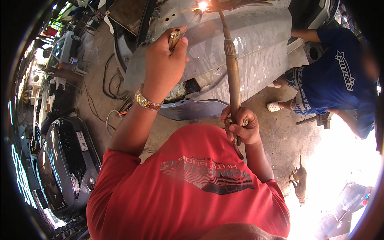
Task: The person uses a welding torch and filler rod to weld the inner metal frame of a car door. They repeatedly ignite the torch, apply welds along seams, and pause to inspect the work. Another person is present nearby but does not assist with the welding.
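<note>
My right hand (242, 126) grips the handle of a long brass gas torch (233, 68), whose tip reaches up to a bright spark (203, 5) on a grey car body panel (248, 44). My left hand (164, 62), with a gold bracelet on the wrist, is raised and pinches a thin metal rod with a small clip (174, 38) that points toward the same spark. Both hands are above my red shirt (192, 188).
Another person in a blue shirt (336, 80) crouches at the right of the panel. A dark grey car (66, 160) stands at the lower left. Black hoses (114, 82) lie on the concrete floor. A small dog (300, 180) stands at the lower right.
</note>
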A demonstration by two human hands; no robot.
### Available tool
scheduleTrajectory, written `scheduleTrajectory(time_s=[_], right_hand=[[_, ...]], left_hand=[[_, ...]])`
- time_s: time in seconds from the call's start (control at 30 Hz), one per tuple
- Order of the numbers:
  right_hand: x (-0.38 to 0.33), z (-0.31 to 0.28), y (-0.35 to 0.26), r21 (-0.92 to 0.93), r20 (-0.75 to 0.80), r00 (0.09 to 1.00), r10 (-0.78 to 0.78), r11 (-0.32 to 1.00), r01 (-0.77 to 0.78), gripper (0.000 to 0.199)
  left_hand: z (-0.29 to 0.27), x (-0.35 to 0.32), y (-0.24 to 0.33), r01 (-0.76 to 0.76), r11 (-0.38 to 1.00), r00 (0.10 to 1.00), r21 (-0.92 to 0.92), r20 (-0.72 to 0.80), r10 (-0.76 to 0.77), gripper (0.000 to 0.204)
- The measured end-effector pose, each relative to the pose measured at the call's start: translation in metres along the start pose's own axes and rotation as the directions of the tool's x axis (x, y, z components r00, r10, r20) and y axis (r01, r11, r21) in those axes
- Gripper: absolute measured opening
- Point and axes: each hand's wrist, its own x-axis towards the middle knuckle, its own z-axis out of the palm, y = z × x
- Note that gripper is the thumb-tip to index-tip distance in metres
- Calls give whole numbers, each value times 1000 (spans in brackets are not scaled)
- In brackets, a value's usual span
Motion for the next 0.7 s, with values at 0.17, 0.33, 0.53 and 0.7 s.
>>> scheduleTrajectory(time_s=[0.17, 0.33, 0.53, 0.7], right_hand=[[3, -3, 1, -33, 81, 996, -43, 998, 46, 30], [4, -2, -1, 14, -5, 1000, 1, 1000, -1, 31], [7, -3, -1, -28, 47, 999, -6, 1000, 7, 29], [2, -6, 0, -36, 44, 999, -3, 999, 4, 28]], left_hand=[[0, 1, 1, -2, 999, 1000, 43, -6, 2, 32], [-1, 6, 0, -10, 999, 1000, 42, -8, 10, 32], [0, 7, 0, 0, 998, 1000, 56, -4, 0, 32], [1, 6, 0, 8, 999, 1000, 41, -4, -8, 32]])
